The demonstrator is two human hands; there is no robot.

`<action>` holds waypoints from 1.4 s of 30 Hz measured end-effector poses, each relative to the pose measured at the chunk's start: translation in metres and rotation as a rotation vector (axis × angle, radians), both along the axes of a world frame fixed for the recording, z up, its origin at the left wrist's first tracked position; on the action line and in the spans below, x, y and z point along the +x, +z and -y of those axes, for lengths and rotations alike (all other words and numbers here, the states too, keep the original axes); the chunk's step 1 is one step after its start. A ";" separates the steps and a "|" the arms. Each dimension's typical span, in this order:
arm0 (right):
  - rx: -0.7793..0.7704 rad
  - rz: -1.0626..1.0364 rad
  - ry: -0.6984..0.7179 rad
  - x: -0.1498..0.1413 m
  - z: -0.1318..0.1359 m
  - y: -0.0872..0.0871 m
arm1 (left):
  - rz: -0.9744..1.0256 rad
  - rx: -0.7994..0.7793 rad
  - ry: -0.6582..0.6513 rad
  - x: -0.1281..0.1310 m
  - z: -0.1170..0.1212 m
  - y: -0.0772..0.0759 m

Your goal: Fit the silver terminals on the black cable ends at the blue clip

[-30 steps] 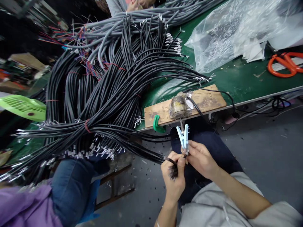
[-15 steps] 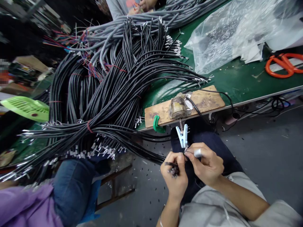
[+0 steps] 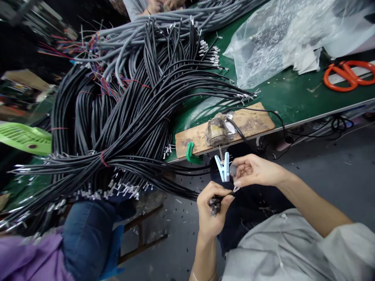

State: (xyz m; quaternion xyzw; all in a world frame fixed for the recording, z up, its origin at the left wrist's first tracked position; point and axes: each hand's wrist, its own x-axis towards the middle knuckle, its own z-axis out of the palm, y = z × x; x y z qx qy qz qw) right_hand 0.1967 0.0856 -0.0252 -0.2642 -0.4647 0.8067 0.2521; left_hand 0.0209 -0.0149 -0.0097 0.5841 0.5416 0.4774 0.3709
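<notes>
My left hand (image 3: pixel 213 210) is closed around a bunch of thin black cables (image 3: pixel 187 192), their dark cut ends showing at the curled fingers. Between its thumb and forefinger a cable end with pale bare wire strands (image 3: pixel 236 189) sticks out to the right. Just above these strands is my right hand (image 3: pixel 258 171), fingers bent and apart from the thumb, whose tip is close to or touching the strands. A grey wrap (image 3: pixel 233 170) covers one of its fingertips. Left of that hand, a light-blue clothes peg (image 3: pixel 223 168) hangs on a metal tip from a taped lump (image 3: pixel 218 130).
The lump sits on a wooden board (image 3: pixel 254 117) held by a green clamp (image 3: pixel 191 153) at the edge of the green table (image 3: pixel 272 91). Bundled black cables (image 3: pixel 140 105), grey cables (image 3: pixel 140 33), a plastic bag (image 3: pixel 258 47) and orange-handled scissors (image 3: pixel 348 76) lie there. Co-workers sit nearby.
My right hand has drawn up and to the right, its pinch at the cable end loosened and its fingers spread. My left hand keeps the cables. The whole view has shifted slightly.
</notes>
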 end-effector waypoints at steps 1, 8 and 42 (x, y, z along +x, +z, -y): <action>0.037 0.021 -0.043 0.001 -0.005 0.005 | 0.006 0.009 0.003 0.000 0.001 0.000; -0.006 -0.245 -0.174 -0.038 -0.004 0.015 | 0.258 0.140 0.070 -0.004 0.003 -0.013; 0.862 0.217 -0.509 -0.022 0.062 0.006 | -0.088 -0.011 -0.060 -0.001 0.007 -0.004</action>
